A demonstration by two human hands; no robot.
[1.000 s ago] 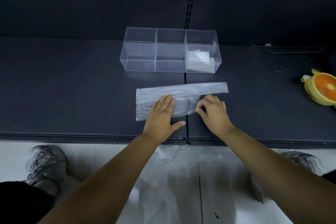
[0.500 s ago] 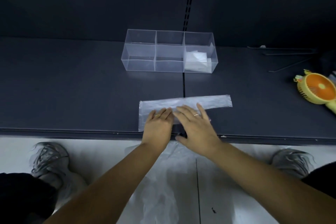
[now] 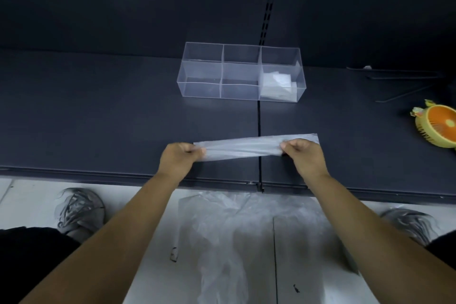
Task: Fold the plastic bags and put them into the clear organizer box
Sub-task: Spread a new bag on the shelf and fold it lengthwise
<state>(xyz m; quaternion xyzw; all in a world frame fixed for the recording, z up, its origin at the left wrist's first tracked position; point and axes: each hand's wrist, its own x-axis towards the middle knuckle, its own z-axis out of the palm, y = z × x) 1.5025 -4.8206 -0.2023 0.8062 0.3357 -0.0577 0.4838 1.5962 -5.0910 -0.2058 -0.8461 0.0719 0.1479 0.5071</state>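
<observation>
left hand (image 3: 176,157) and right hand (image 3: 304,155) pinch the ends of folded plastic bag (image 3: 243,147) | clear organizer box (image 3: 240,71) behind, right compartment holds probably folded bags (image 3: 276,84)

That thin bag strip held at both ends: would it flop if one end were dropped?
Probably floppy: the plastic bag is thin wrinkled film, stretched between the left hand and right hand. Likely light; its sheen hints it may be slippery.

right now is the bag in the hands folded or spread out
Folded: the bag is a narrow strip, pinched near its ends by the left hand and right hand.
</observation>
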